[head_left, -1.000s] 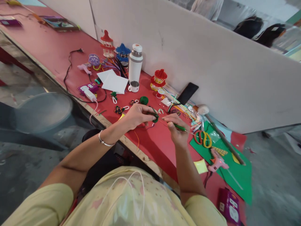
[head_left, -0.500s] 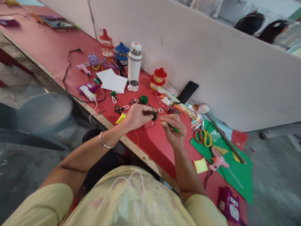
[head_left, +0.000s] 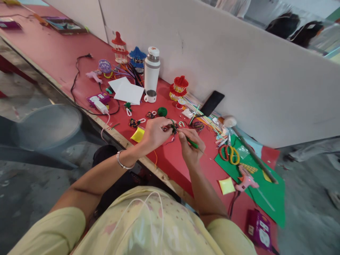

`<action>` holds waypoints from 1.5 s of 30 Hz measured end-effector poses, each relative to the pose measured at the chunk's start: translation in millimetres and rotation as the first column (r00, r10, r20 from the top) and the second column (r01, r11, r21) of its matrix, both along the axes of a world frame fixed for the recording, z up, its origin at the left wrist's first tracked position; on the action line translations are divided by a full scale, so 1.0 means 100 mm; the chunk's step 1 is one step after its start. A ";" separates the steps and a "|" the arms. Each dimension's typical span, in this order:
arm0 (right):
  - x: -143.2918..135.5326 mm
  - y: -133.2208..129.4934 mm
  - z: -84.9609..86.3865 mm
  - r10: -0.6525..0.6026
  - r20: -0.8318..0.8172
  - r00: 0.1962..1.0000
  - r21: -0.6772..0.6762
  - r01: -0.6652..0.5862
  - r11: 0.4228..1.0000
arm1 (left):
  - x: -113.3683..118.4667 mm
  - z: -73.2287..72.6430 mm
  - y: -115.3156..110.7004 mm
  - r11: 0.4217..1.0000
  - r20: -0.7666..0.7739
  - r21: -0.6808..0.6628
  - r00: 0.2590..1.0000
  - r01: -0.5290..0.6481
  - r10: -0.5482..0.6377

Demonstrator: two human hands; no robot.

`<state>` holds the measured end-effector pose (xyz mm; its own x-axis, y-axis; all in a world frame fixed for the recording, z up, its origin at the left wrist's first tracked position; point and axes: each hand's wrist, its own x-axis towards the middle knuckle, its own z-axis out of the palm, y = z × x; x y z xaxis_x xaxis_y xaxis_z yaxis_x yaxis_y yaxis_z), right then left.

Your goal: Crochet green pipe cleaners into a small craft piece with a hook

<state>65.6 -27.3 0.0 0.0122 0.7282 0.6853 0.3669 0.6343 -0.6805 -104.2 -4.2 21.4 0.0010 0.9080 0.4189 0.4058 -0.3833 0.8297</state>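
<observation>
My left hand point(head_left: 158, 132) pinches a small piece of dark green and multicoloured yarn work point(head_left: 174, 126) above the table. In my right hand point(head_left: 193, 146) is a crochet hook with a green handle point(head_left: 192, 142), its front end close to the yarn piece. Whether the tip sits inside a loop is too small to tell. A ball of green yarn point(head_left: 162, 112) lies just beyond my left hand. Small yarn pieces with white bead loops, one of them a dark multicoloured piece point(head_left: 134, 123), rest to the left. A multicoloured yarn bundle point(head_left: 198, 125) lies behind my right hand.
On the red table point(head_left: 170, 159) stand a white flask point(head_left: 152, 72), a metal cup point(head_left: 151, 96) and a propped phone point(head_left: 213, 103). Scissors point(head_left: 234, 156) and a pink glue gun point(head_left: 246, 180) lie at right on a green sheet point(head_left: 277, 198). A grey stool point(head_left: 50, 124) is at left.
My right hand has shifted slightly left and down with the crochet hook, closer to the yarn piece. My left hand stays nearly in place.
</observation>
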 end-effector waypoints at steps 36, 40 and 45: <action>0.04 0.19 -0.29 -0.076 0.270 0.960 0.386 -0.035 0.922 | -0.02 -0.02 0.06 0.867 0.779 -0.359 0.622 0.344 0.076; 0.05 0.22 -0.32 -0.061 0.271 0.961 0.382 -0.050 0.923 | -0.01 -0.03 0.06 0.892 0.764 -0.336 0.641 0.303 0.070; 0.04 0.22 -0.34 -0.096 0.256 0.962 0.414 -0.019 0.910 | 0.00 0.00 0.05 0.914 0.664 -0.341 0.744 0.219 0.069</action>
<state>70.0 -5.2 -33.6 -0.1893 0.3852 0.9032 0.5266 0.8162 -0.2378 -104.7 1.2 21.1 -0.0641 0.9975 -0.0305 -0.3052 0.0095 0.9522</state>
